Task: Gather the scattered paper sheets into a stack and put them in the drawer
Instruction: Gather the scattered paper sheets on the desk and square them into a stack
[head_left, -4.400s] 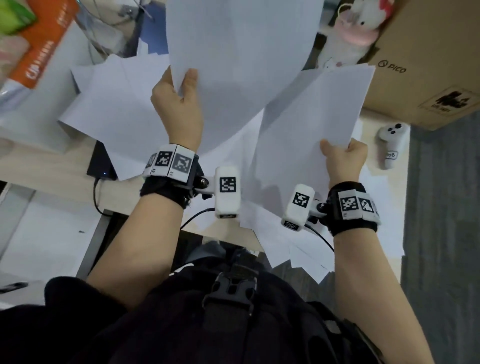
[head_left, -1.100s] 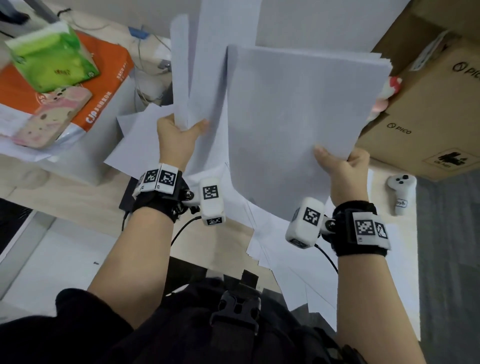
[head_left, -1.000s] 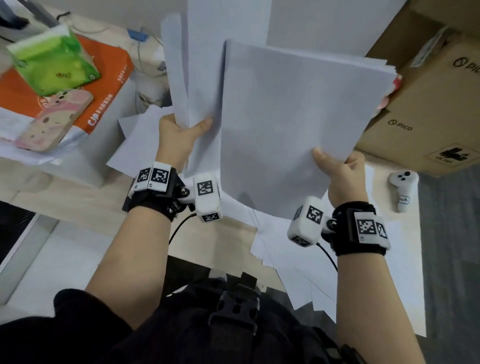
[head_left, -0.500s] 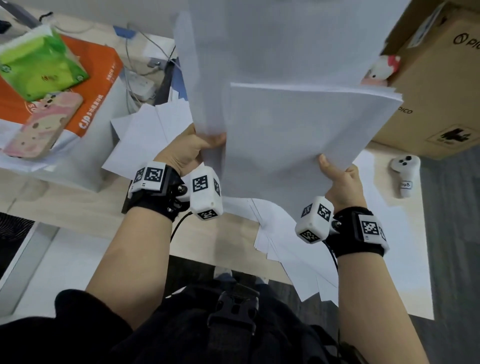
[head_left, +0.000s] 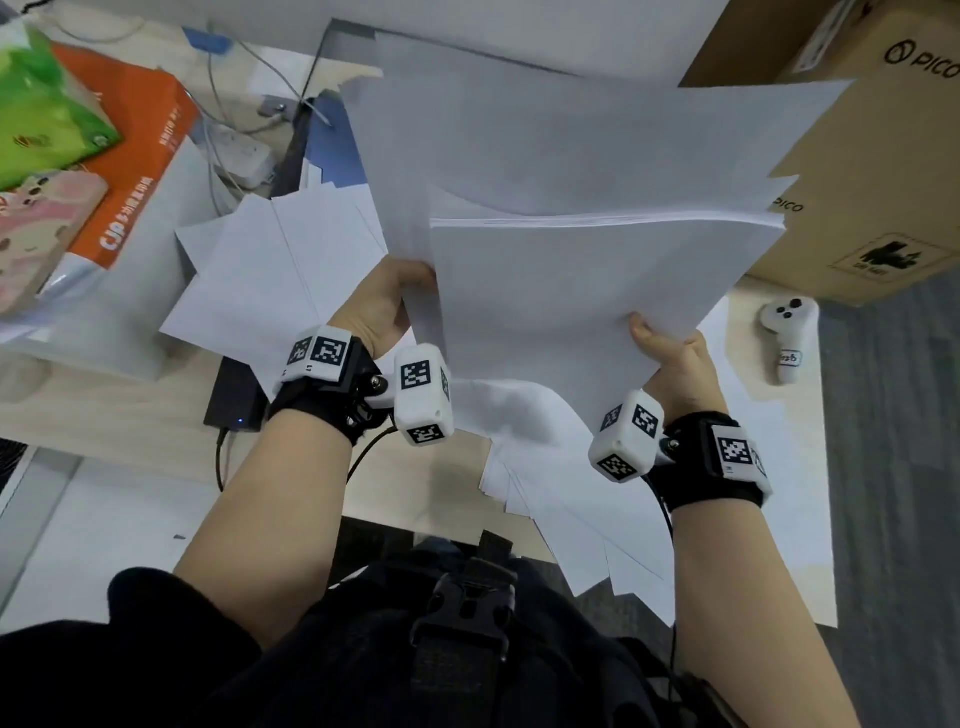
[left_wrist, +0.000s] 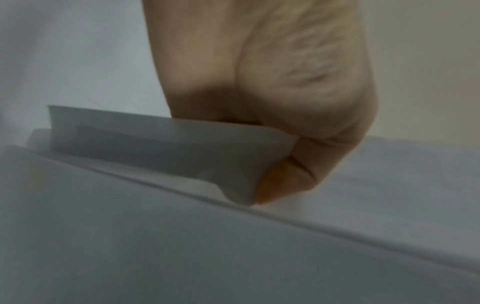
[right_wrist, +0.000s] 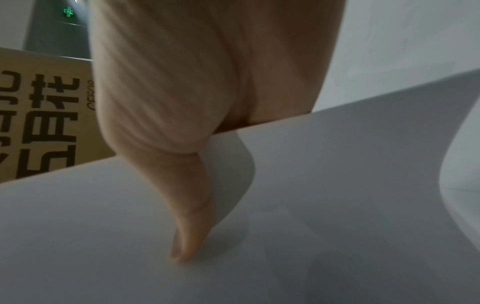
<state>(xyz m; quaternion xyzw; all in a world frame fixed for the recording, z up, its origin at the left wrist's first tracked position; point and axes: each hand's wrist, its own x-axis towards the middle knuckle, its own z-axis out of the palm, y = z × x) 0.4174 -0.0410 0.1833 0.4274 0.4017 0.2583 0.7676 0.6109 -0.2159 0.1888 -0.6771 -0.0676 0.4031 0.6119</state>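
Observation:
My right hand (head_left: 662, 345) grips the near corner of a thick stack of white sheets (head_left: 571, 280), thumb on top (right_wrist: 189, 242). My left hand (head_left: 382, 306) pinches a looser bundle of sheets (head_left: 519, 145) that fans up behind the stack; its fingers fold round the paper edge (left_wrist: 207, 160). Both bundles hang above the desk and overlap. More loose sheets (head_left: 270, 275) lie on the desk to the left, and others (head_left: 582, 519) spill over the near edge. No drawer is in view.
A cardboard box (head_left: 878, 156) stands at the right, a white controller (head_left: 784, 338) beside it. At the left lie an orange paper ream (head_left: 130, 171), a green tissue pack (head_left: 41, 114) and a pink case (head_left: 36, 234). Cables and a power strip (head_left: 244, 156) sit behind.
Both hands have tilted their bundles from upright toward flat and lowered them. The left bundle has slid behind and against the right-hand stack. Grips are unchanged.

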